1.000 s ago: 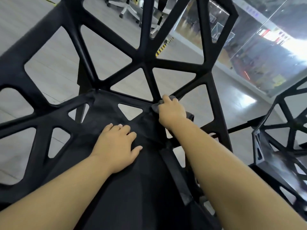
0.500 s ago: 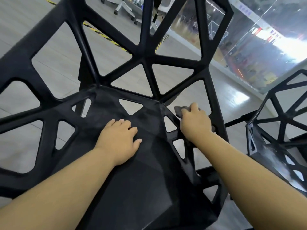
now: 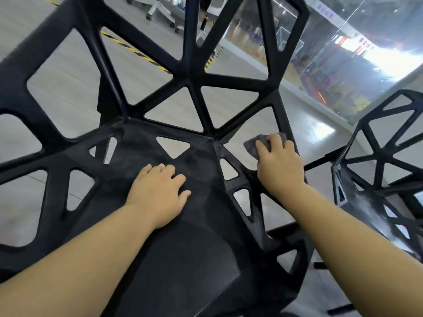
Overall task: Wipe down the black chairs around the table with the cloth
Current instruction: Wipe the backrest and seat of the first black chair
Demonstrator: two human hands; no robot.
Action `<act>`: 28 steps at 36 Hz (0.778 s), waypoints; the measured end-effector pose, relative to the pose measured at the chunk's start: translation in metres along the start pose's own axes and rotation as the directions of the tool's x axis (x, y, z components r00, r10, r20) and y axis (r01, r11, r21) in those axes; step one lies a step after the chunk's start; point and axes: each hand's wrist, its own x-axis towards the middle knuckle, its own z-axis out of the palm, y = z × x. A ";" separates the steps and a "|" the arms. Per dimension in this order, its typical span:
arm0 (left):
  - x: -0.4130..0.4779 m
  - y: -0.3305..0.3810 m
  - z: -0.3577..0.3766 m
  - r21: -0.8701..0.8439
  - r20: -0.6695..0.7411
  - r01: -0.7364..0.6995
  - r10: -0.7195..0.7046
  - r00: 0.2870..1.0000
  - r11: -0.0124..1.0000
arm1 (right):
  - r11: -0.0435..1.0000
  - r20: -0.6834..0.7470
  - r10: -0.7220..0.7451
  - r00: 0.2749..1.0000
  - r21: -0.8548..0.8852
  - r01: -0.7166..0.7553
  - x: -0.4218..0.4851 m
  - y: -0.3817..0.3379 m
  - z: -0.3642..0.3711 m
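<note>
While the left hand (image 3: 160, 193) lies flat with fingers loosely spread on the seat of the black chair (image 3: 183, 259), bracing it, the right hand (image 3: 278, 165) presses a grey cloth (image 3: 254, 145) against the strut at the chair's right edge, fingers curled over the bunched fabric. Only a corner of the cloth shows past the fingertips. A second black chair (image 3: 377, 179) stands just beside on the right, its seat showing a pale dusty film, so it looks not yet wiped. No desk is in view.

The judged step is wiping the frame's right side. Risks from here: the lattice has many triangular openings, and the cloth could slip through 1 of them or a finger could catch on a rib if the stroke runs fast. Inner edges of the cut-outs may be missed, since a flat palm pass only reaches the top faces. Leaning hard on the seat could tip or slide the chair across the smooth floor (image 3: 68, 72).
</note>
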 end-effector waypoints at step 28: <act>0.011 0.029 0.001 0.152 0.126 0.051 -0.070 0.990 0.987 | 0.994 -0.050 -0.102 0.993 0.021 0.103 0.105 0.049 -0.016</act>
